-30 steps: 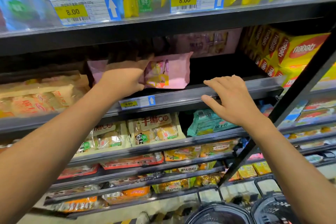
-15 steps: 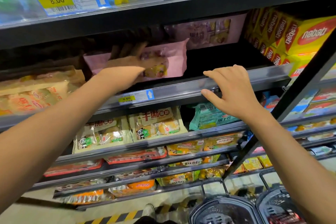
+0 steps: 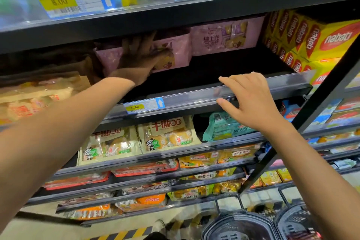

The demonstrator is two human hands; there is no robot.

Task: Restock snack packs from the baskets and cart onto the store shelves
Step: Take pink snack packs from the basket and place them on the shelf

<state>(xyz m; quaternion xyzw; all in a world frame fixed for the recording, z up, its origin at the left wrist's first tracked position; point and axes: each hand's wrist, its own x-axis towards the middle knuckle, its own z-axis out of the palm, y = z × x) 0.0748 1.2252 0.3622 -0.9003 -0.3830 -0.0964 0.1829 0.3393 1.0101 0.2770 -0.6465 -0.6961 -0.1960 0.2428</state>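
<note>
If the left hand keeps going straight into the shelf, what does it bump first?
The left hand already presses the pink snack pack, so going on would just push that pack deeper. What stands behind it is dark and hidden; probably the shelf's back.

Snack pack on shelf, left of second pack; wafer boxes right; baskets below.

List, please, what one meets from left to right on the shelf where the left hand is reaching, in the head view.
Beige bread packs → pink snack pack under the left hand → second pink pack → yellow wafer boxes.
</note>
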